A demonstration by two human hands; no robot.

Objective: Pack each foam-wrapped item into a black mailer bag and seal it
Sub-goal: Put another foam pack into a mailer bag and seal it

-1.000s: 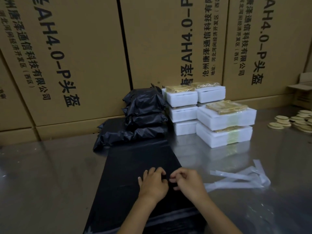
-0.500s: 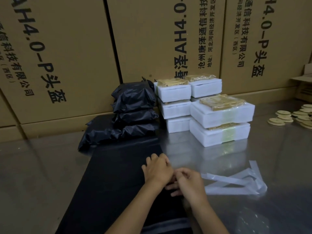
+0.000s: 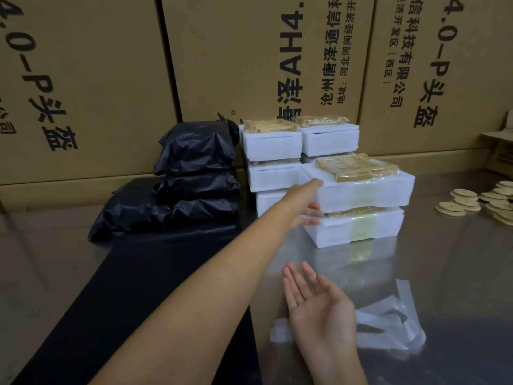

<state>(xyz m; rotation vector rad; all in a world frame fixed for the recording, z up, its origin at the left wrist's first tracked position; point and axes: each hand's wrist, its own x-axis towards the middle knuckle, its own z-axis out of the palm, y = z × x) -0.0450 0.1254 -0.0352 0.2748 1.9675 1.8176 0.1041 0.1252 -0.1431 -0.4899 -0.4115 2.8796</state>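
A: Hands, quick?
B: Right hand (image 3: pixel 319 307) nearest, palm up, fingers loose, holding nothing. Left hand (image 3: pixel 306 211) grips the left end of the top foam-wrapped item (image 3: pixel 358 187), thumb on top, fingers underneath.
A: Progress?
B: Partway, I'd judge. Sealed bags (image 3: pixel 191 173) stacked left of that item; several foam blocks unpacked below and behind it. Flat black mailer bag (image 3: pixel 155 273) lies nearer, lower left.
A: Materials?
B: Soft white foam, rectangular, yellowish insert under film; bags glossy, crinkled; steel table (image 3: pixel 444 259) reflective.
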